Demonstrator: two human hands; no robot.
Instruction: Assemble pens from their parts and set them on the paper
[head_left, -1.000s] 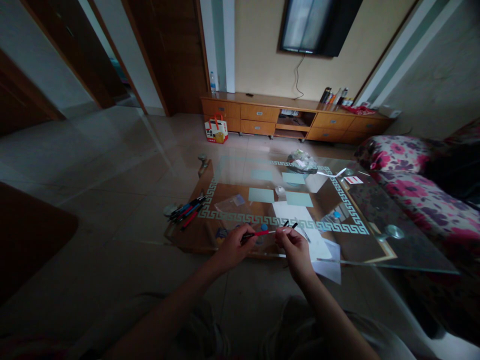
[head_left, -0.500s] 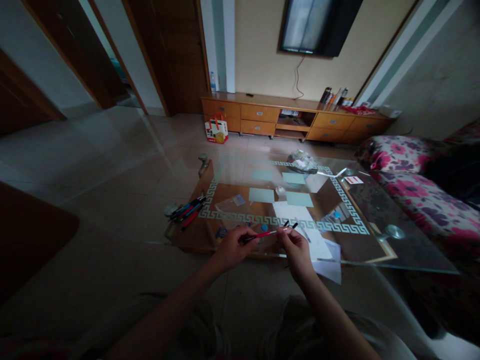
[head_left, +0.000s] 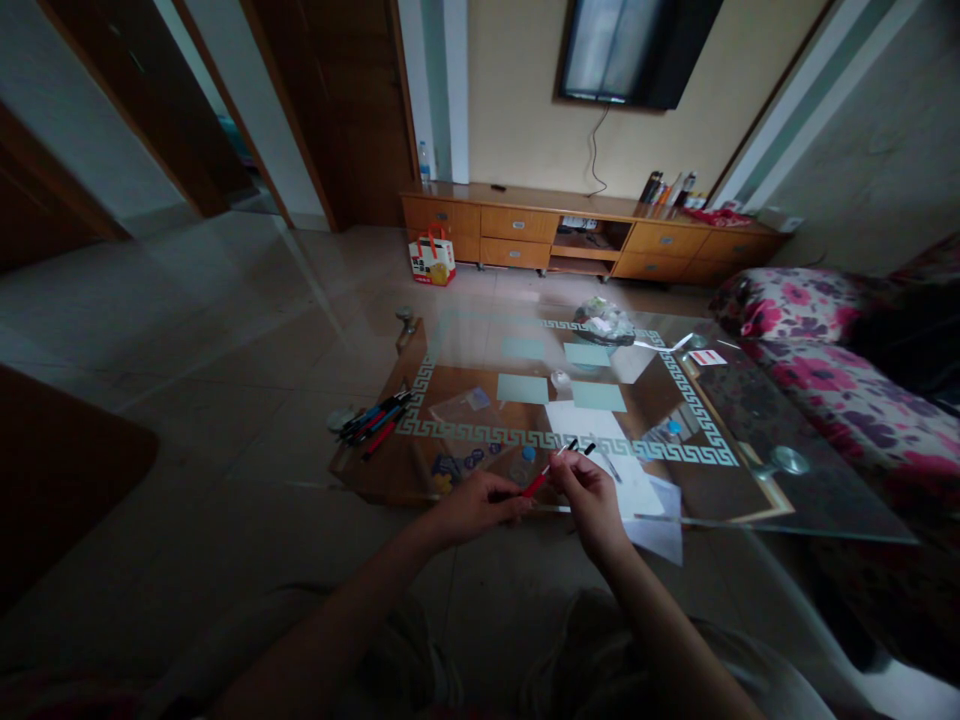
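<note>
My left hand (head_left: 480, 503) grips the lower end of a red pen (head_left: 538, 481) just in front of the near edge of a glass coffee table (head_left: 757, 440). My right hand (head_left: 589, 493) pinches the pen's upper part, and thin black-tipped pieces stick out above its fingers. The pen slants up to the right between both hands. A white paper sheet (head_left: 600, 440) lies on the glass just beyond my right hand.
A bundle of pens (head_left: 373, 420) lies at the table's left edge. Light blue cards (head_left: 523, 389), a small bag (head_left: 604, 322) and blue caps sit on the glass. A floral sofa (head_left: 840, 380) stands to the right, a wooden TV cabinet (head_left: 585, 235) behind.
My left hand dropped lower and nearer, so the red pen turned from nearly level to a steeper slant. My right hand stayed almost in place.
</note>
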